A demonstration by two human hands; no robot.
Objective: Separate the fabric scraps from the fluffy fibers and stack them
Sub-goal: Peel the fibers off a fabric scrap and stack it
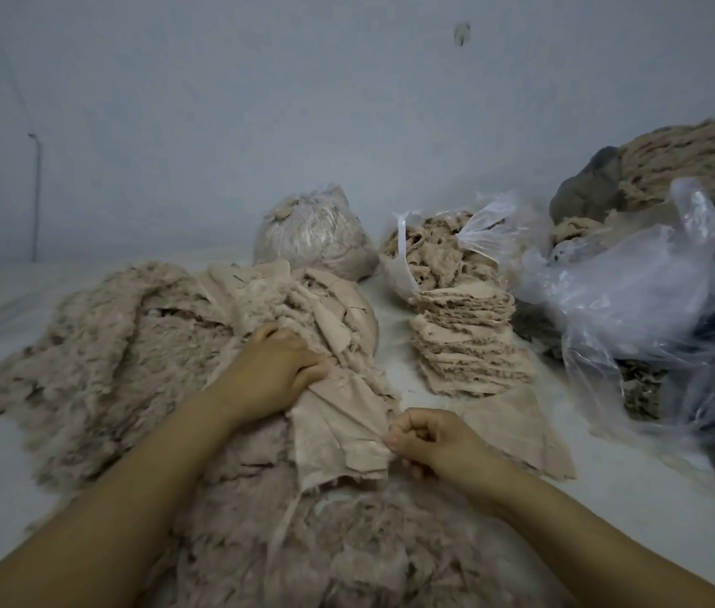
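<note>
While left hand (277, 370) pins the fluffy pile (119, 353), right hand (423, 441) pinches the scrap (338, 427) edge; stack (465, 340) lies up-right, nearer the right hand.

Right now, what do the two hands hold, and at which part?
The right hand pinches the beige fabric scrap at its right edge; the left hand grips its upper end, above the fluffy fibers.

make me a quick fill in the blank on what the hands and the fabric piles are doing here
1. The right hand pinches the edge of a fabric scrap lying on the ____ fibers.
2. The left hand grips the same ____.
3. The neat stack of scraps stands to the ____ of both hands.
4. Behind the stack sits an open plastic ____.

Missing words: fluffy; scrap; right; bag
</note>
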